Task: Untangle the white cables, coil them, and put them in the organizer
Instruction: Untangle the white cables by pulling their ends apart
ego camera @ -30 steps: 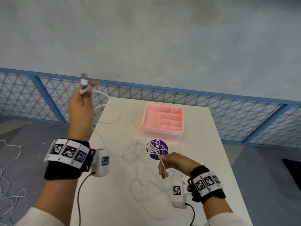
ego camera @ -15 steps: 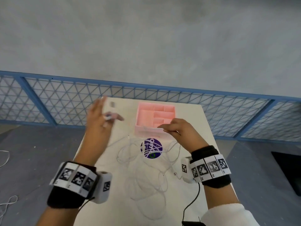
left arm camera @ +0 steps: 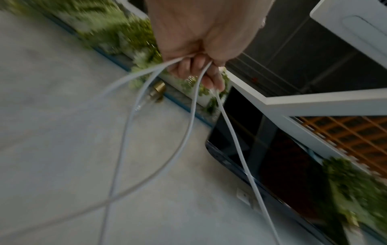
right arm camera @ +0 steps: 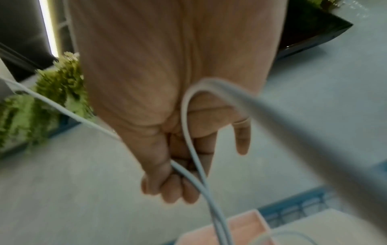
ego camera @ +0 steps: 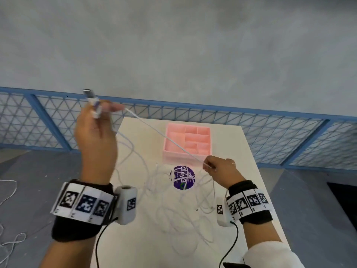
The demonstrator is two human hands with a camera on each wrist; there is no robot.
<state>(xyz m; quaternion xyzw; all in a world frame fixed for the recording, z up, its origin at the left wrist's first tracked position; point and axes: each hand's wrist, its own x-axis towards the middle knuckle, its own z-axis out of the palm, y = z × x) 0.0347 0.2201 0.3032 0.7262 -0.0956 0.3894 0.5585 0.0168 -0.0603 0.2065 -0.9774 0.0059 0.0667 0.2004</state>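
My left hand (ego camera: 96,130) is raised above the table's far left corner and pinches a white cable by its plug end (ego camera: 92,99); in the left wrist view its fingers (left arm camera: 201,69) grip cable strands. That cable (ego camera: 164,137) runs taut down to my right hand (ego camera: 218,169), which pinches it in front of the pink organizer (ego camera: 187,154). The right wrist view shows the cable (right arm camera: 192,149) looped across my curled right fingers (right arm camera: 167,190). A tangle of white cables (ego camera: 179,206) lies on the white table (ego camera: 135,248). The organizer's compartments show no cables inside.
A round purple sticker (ego camera: 182,177) lies under the tangle, just in front of the organizer. A blue mesh railing (ego camera: 270,132) runs behind the table. Another white cable (ego camera: 7,242) lies on the grey floor at the left.
My left hand has swung back up and to the left with the plug end. My right hand has drawn back from the organizer, pulling the cable taut between both hands.
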